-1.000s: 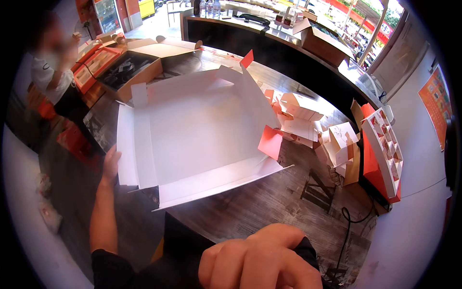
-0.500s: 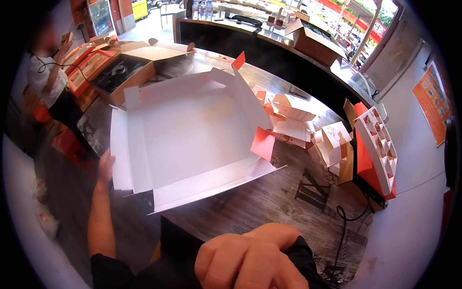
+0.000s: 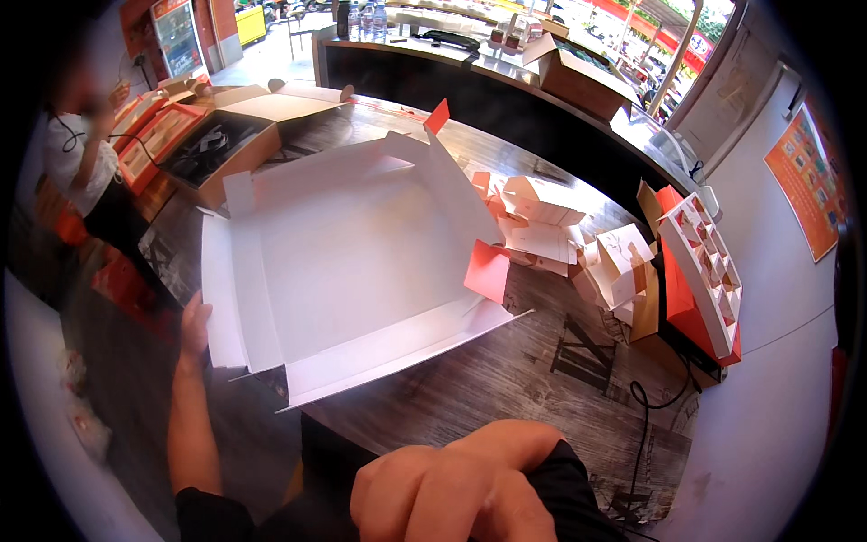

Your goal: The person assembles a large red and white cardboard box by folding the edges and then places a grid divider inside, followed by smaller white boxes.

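Here, open white box just right of left hand, grip unclear; right hand below box, fingers curled together.

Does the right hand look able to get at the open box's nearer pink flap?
Probably yes: from the right hand, the way over the tabletop to the nearer pink flap looks free, though distance is hard to judge.

Clear bottles stand on the far counter; an orange poster hangs at right.
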A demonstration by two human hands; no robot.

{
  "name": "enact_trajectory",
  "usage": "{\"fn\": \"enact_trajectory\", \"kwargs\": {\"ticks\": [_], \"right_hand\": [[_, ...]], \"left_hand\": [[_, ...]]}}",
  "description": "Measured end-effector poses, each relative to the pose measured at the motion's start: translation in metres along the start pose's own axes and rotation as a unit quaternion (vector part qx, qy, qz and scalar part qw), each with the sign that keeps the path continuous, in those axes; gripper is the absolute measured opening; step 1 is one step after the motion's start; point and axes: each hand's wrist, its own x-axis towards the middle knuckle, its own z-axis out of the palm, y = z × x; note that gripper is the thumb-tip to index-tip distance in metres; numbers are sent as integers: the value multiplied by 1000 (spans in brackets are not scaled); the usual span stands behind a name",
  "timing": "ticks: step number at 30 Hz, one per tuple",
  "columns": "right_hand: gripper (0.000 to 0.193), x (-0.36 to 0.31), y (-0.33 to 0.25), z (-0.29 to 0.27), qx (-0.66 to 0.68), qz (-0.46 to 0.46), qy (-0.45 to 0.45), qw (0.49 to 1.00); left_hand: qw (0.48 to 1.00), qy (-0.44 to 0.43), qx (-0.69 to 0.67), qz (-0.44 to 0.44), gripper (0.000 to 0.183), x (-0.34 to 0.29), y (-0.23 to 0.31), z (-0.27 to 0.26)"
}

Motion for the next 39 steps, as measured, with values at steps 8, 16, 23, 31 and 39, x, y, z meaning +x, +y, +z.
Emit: {"fn": "enact_trajectory", "kwargs": {"ticks": [8,16,23,31,39], "right_hand": [[38,23,-41,6,-73,161,124,976],[23,-5,8,-52,-417,390,-176,802],[60,-90,38,-53,-553,518,-320,569],[62,-98,30,-38,-438,622,-434,483],[47,-112,27,-33,-474,595,-448,470]], "left_hand": [[1000,27,-7,9,47,2,0,10],[998,57,13,-6,53,-6,-6,-14],[996,56,19,-64,63,9,27,17],[937,228,249,94,70,0,-12,-4],[993,58,101,-28,67,-85,41,44]]}}
